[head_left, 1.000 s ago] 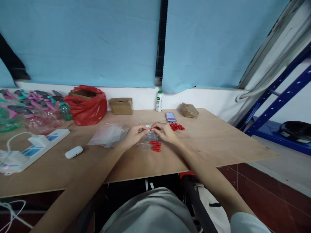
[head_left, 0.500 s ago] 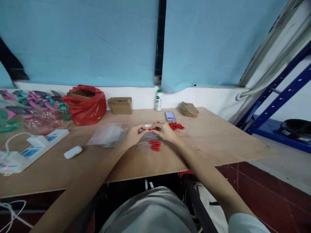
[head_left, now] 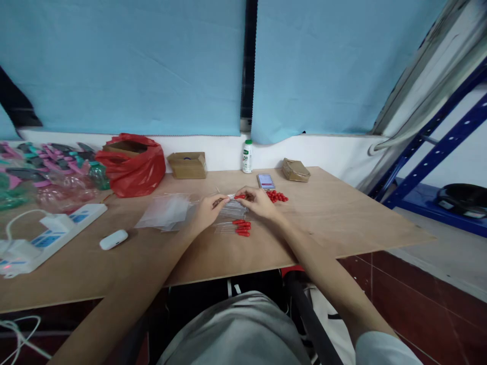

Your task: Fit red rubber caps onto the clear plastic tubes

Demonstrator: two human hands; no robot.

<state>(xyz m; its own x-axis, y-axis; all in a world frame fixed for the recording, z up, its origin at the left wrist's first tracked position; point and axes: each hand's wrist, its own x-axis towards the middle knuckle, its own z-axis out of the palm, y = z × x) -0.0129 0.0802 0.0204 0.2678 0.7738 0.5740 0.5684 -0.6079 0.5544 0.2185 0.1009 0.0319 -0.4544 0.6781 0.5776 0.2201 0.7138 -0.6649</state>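
Note:
My left hand (head_left: 207, 212) and my right hand (head_left: 257, 203) meet at the middle of the wooden table (head_left: 327, 218). Between them they pinch a thin clear tube with a red cap (head_left: 239, 196). My left fingers close on the tube's bare end, my right fingers on the capped end. Under the hands lies a bundle of clear tubes (head_left: 231, 209). Several capped tubes with red ends (head_left: 242, 228) lie just in front of the hands. A small heap of loose red caps (head_left: 277, 196) sits right of my right hand.
Clear plastic bags (head_left: 167, 211) lie left of the hands. Further left are a white case (head_left: 113, 239) and a power strip (head_left: 45, 234). Along the back stand a red bag (head_left: 131, 165), a cardboard box (head_left: 187, 165), a white bottle (head_left: 247, 156), a phone (head_left: 266, 181) and a brown packet (head_left: 296, 170). Blue shelving (head_left: 433, 157) stands right.
My hands have moved slightly apart, and the red-capped tube now shows between them, lifted a little toward the back of the table.

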